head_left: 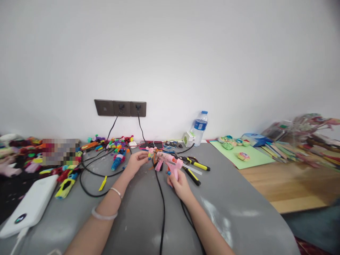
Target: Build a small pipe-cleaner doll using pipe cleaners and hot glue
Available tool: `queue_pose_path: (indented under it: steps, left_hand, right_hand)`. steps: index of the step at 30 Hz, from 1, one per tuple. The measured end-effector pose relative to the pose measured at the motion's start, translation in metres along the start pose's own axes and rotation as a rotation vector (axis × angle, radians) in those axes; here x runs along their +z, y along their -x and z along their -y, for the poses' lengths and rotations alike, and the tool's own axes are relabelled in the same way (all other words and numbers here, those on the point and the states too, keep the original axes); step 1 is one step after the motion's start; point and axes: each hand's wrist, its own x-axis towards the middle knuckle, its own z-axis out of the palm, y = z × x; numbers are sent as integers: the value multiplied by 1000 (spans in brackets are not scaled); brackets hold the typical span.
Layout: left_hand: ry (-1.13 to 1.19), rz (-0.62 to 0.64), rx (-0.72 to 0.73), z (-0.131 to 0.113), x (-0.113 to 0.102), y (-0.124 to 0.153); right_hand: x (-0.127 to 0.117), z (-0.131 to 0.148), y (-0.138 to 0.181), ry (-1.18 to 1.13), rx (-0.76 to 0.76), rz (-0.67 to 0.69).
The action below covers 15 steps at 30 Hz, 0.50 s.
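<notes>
My right hand (178, 184) is closed round the handle of a pink glue gun (170, 162), whose nozzle points left over the grey mat (233, 212). My left hand (136, 160) pinches a small pink and yellow craft piece (151, 153) right at the gun's tip. A clear glue stick juts from the back of the gun. The gun's black cord (162, 209) runs toward me between my forearms. Yellow-handled pliers (196, 165) lie just right of the gun.
Colourful pipe-cleaner pieces (117, 146) and black cables clutter the left. A white power bank (32, 203) lies at near left. A water bottle (199, 128), wall sockets (120, 108), a green sheet (247, 157) and stacked craft packs (297, 141) stand behind and right.
</notes>
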Motion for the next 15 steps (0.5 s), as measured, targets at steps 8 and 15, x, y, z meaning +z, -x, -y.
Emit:
queue_pose_path:
  steps: [8, 15]
  left_hand:
    - [46, -6, -19, -1, -1, 1]
    - [36, 14, -48, -4, -1, 1]
  right_hand:
    - [-7, 2, 1, -202, -56, -100]
    - [-57, 27, 4, -331, 52, -446]
